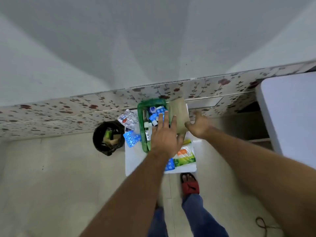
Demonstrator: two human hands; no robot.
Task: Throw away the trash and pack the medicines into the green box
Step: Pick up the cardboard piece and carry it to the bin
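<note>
Left hand (165,137), fingers spread flat, presses down the medicines in the green box (142,130) beneath its fingertips, likely to settle them. Right hand (199,126), open and empty, steadies the brown packet (178,115) touching its fingertips.

A small counter (135,161) stands on the floor before the wall. On its far half sits the box (140,120), with blister packs and small bottles (154,115) inside. A paper bag (178,115) lies just right of the box. Loose blister packs (130,138) lie left of the box, a cotton-swab packet (184,157) near the front edge. The trash bin (107,137) stands on the floor left of the counter.
</note>
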